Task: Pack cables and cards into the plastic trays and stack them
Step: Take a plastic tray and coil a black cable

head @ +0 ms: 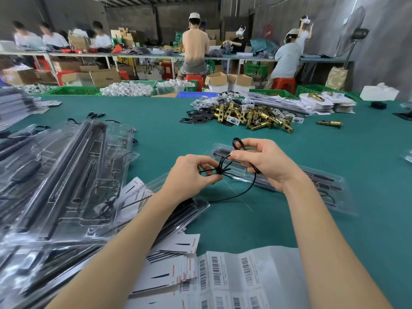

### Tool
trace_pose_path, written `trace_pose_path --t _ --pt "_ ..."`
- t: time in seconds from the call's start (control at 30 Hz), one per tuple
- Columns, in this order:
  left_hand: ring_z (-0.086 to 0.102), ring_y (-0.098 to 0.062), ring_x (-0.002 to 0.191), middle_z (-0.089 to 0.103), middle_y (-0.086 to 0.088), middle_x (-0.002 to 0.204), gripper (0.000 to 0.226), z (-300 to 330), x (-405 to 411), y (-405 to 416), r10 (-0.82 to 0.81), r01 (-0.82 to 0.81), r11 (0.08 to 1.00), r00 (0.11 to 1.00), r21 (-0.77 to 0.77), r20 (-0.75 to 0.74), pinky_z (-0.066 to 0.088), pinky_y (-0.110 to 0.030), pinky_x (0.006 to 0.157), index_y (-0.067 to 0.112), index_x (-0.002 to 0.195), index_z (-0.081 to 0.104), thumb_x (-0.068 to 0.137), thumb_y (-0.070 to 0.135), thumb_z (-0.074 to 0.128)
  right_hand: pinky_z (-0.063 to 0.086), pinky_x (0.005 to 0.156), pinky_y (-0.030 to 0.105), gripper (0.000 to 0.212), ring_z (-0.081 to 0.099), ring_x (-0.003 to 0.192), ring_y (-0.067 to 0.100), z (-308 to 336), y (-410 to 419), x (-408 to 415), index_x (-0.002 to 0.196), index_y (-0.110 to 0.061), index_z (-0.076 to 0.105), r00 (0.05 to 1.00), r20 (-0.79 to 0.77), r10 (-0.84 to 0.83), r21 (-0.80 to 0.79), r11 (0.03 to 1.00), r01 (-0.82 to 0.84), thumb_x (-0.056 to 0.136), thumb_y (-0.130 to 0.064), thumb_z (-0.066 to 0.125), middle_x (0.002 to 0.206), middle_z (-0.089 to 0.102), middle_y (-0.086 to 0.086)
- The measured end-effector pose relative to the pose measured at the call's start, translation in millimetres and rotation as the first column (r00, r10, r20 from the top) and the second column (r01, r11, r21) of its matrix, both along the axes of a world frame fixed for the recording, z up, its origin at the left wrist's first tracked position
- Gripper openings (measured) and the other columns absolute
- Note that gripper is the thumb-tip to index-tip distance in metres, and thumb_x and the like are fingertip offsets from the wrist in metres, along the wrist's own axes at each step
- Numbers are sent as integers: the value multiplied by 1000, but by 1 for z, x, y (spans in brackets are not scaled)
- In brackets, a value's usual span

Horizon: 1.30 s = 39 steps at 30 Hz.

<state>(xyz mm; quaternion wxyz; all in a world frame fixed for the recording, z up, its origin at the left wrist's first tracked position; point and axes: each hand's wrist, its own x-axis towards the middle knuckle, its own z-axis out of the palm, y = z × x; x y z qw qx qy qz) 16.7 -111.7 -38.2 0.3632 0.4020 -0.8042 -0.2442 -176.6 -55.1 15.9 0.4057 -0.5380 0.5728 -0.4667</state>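
Head-cam view over a green table (pixel 223 112); two bare forearms reach in from the bottom edge.

Landmark: a clear tray (pixel 312 181) lying flat near centre-right, long side running from upper left to lower right, w/ black parts inside.

Just above the tray's left end, both hands work a thin black cable (pixel 223 168). Left hand (pixel 191 172) pinches the cable's bundled middle betw. thumb & fingertips, fingers closed tight on it. Right hand (pixel 265 163) is curled shut round the cable too: a small loop sticks up above its thumb, and a loose tail drops from under the palm, curving down & left across the table in front of the tray toward a 2nd tray (pixel 189 210) under the left forearm.

Left of the tray, well apart: a big untidy tray pile (pixel 66 175), clear plastic w/ long black rods & cables, overlapping at angles.

Nearer the camera than the tray, at the bottom: white cards (pixel 174 259) w/ red print and a black tool image, fanned out; just right of them a barcode sheet (pixel 240 277), partly under the right forearm.

Beyond the tray, near: a heap of brass latches (pixel 252 117) w/ dark plates (pixel 196 118) at its left; one latch lies alone to the right.

Far beyond the tray: green crates (pixel 73 90), cardboard boxes, and several people (pixel 196 47) at a long bench, most seated on red stools. A fan (pixel 354 32) stands at far right.
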Motion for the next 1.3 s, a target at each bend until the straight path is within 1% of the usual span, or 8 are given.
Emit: trace_pose_path --t 0.17,0.33,0.47,0.57,0.67,0.87,1.1,1.3 --pt "62 1 60 67 8 65 40 -1 -3 5 1 -2 1000 998 -11 -58 42 -6 62 21 91 55 70 19 89 41 48 13 16 59 59 1 -3 -6 19 87 -22 65 999 21 -42 -74 996 44 84 -16 80 76 75 -6" --pt "60 -1 59 68 9 66 49 -5 -4 6 4 -6 996 1000 -87 -29 39 -6 61 22 89 45 68 15 89 55 79 30 19 73 76 16 -12 -12 31 87 -17 67 985 18 -172 -145 974 173 79 -13 83 84 78 5" --pt "63 0 62 71 9 69 55 -4 -2 8 -27 28 996 1000 -85 3 43 -10 66 28 94 41 69 19 89 54 78 29 19 73 77 16 -14 -13 31 85 -21 68 982 -20 -189 -164 969 184 78 -16 84 77 77 -2" --pt "72 -5 78 76 8 80 34 6 14 0 -131 128 988 991 82 31 56 -22 82 26 96 59 77 15 85 50 71 23 19 69 69 7 -14 -12 23 86 -19 69 981 25 -194 -144 970 195 78 -13 85 73 76 -6" --pt "69 0 82 75 12 88 16 16 27 -7 -79 76 997 985 24 150 52 -16 78 31 93 74 86 17 78 49 69 21 19 68 66 4 -9 -10 20 84 -19 70 981 22 -194 -154 969 195 76 -12 86 70 75 -8" --pt "72 -6 65 73 14 70 14 26 33 -10 -40 24 986 995 165 96 50 -10 63 34 80 74 89 23 75 55 68 27 14 70 72 7 2 -7 40 81 -27 75 962 -226 -156 -151 981 123 73 -29 86 77 76 -6" --pt "60 2 47 73 2 65 9 32 22 -16 99 -112 962 993 247 66 42 -7 46 20 77 74 85 19 72 61 74 38 19 72 71 15 -5 10 63 90 -16 77 809 -564 165 47 985 -168 92 -33 69 81 76 6" --pt "56 -10 61 67 8 75 19 64 26 -23 -106 110 823 994 557 -40 59 -26 71 14 91 78 92 32 72 42 58 33 45 59 70 25 -33 -2 79 72 -15 52 735 -674 78 157 987 40 102 -48 48 76 61 4"
